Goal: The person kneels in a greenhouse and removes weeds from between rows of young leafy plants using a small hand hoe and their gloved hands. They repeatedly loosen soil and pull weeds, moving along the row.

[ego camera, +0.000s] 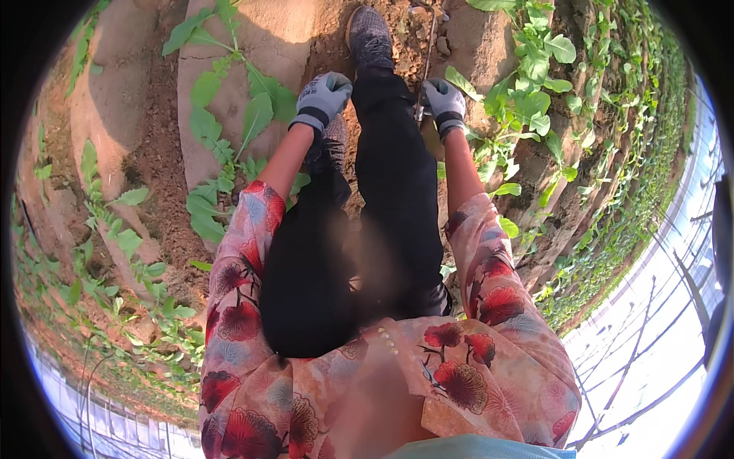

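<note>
My left hand [324, 96], in a grey work glove with a dark cuff band, is curled beside my left shoe [335, 137], near a leafy green plant [258, 109]; nothing shows in it, though its palm is hidden. On the other side of my right leg, my right hand [442, 102], in a matching glove, is closed against a thin, rusty-looking rod [426, 54]. The rod runs up from the hand over the soil, with a shiny metal part [418, 111] at its lower end. Green leaves [462, 83] stand close to this hand.
Brown soil [166, 172] lies between strips of dusty sheet [246, 40]. Rows of leafy plants [533, 103] run along both sides. My right shoe [371, 40] rests on a soil strip. Thin poles and bright sheeting [642, 344] show at the lower right rim.
</note>
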Tool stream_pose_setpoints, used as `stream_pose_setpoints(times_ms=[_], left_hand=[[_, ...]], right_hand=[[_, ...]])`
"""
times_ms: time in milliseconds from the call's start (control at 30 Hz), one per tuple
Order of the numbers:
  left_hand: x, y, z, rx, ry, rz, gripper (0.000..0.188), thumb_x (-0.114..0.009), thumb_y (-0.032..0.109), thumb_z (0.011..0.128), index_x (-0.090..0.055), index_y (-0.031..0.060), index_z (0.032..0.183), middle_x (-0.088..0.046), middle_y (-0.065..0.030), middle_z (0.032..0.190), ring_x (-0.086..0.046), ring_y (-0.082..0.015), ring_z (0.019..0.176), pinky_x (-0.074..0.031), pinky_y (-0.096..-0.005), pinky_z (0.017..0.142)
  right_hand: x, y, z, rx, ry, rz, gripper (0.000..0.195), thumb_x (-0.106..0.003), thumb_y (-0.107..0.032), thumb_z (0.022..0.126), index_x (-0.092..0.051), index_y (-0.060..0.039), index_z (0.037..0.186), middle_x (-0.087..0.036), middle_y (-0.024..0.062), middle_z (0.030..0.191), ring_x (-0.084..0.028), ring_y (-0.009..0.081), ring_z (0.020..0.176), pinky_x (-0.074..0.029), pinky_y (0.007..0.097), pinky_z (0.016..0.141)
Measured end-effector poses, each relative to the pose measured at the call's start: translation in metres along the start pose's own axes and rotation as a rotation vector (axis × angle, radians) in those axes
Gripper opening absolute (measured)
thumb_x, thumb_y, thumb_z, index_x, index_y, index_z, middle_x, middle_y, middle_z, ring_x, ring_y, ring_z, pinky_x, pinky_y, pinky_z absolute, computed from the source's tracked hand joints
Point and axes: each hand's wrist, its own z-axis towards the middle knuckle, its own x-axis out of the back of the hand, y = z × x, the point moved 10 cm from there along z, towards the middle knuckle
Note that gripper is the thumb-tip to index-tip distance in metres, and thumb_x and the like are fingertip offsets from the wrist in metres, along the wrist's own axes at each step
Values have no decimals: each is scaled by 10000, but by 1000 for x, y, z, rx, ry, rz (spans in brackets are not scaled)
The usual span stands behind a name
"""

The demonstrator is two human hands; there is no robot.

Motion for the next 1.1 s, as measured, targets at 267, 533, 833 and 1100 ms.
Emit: stream_pose_setpoints(times_ms=[267, 533, 833, 1100], left_hand=[[12, 8, -47, 159, 11, -595, 134, -589, 72, 801, -648, 33, 915, -630, -15, 825, -560, -81, 744, -447, -222, 695], [43, -2, -93, 278, 33, -688, 195, -587, 117, 850, -600, 3, 1008, -622, -31, 915, -540, -79, 753, -447, -211, 701], [74, -3, -116, 315, 69, -735, 298, -582, 227, 873, -579, 4, 1070, -618, -56, 1011, -584, -125, 873, -474, -262, 789], [99, 7, -131, 313, 145, -711, 255, -568, 214, 878, -593, 23, 1045, -623, -44, 995, -577, -112, 858, -471, -253, 766]], right_hand=[[-21, 25, -3, -245, -176, -552, 387, -594, -379, 741, -675, -74, 966, -650, 155, 981, -615, 309, 957, -490, 392, 809], [-29, 33, 14, -256, -14, -485, 428, -620, -403, 718, -645, -110, 1029, -616, 155, 1082, -588, 306, 1019, -479, 410, 843], [-34, 26, 31, -311, -143, -516, 473, -658, -400, 669, -659, -91, 1028, -626, 124, 1089, -591, 275, 1036, -486, 397, 845], [-29, 18, 55, -183, -68, -52, 456, -697, -421, 633, -648, -51, 894, -667, 105, 905, -637, 265, 864, -509, 397, 762]])
